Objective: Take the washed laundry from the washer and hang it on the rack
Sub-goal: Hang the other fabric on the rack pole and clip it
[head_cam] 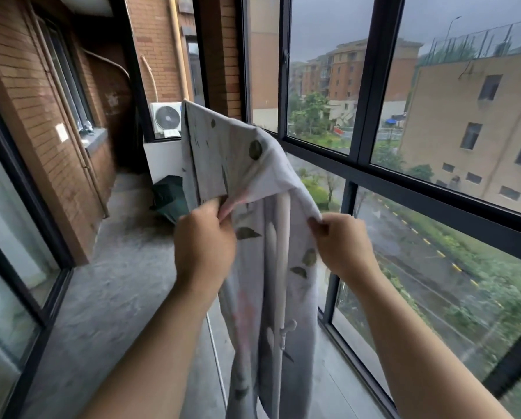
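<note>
While both the left hand (205, 246) and right hand (341, 246) pinch the top edge of the leaf-printed sheet (241, 158) in their fingers (316, 224), its length hangs straight down between them, one fold standing above the left fingers.

cloth (247, 164) between left hand (205, 237) and right hand (341, 240); window (359, 116) behind.

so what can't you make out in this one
Head view only:
Rack and washer: neither is in frame.
Leaf-print cloth: its lower end is cut off by the bottom edge, so what kind of item it is stays unclear.
Dark green object on the floor: partly hidden behind the cloth, blurred.
Fingertips of left hand and right hand: tucked into the cloth's folds.
</note>
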A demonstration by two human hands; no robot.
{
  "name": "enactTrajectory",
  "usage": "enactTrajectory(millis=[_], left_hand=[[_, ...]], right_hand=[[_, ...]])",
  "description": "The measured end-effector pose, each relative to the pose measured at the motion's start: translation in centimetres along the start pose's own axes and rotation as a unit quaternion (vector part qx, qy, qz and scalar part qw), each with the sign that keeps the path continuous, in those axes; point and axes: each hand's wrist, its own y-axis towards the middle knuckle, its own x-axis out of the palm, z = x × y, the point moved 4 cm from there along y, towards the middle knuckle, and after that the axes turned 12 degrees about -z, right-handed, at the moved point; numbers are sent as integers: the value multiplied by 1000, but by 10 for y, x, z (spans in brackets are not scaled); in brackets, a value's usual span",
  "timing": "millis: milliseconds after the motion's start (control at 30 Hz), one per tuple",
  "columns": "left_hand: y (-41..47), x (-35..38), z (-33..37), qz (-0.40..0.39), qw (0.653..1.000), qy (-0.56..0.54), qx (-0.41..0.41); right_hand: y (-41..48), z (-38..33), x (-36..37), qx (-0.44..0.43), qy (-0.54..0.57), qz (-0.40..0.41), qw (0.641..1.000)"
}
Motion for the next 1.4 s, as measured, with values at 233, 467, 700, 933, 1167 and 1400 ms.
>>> enactTrajectory(millis=[233,467,700,933,1167,1400], left_hand=[[-28,6,5,53,995,-77,-23],[-56,20,-60,-12,988,-39,-146],[-86,50,-82,-56,984,-9,-167],[-108,62,-100,-90,979,-22,-181],[-114,43,-131,-32,975,-1,-220],[-143,73,-145,-113,965,17,-235]], right_hand=[[-12,15,3,1,91,62,994],[-17,70,26,91,17,8,996],[-30,81,64,113,42,-57,991],[-44,94,78,98,44,-77,991],[-53,121,67,111,60,31,992],[-62,142,109,156,72,-62,983]])
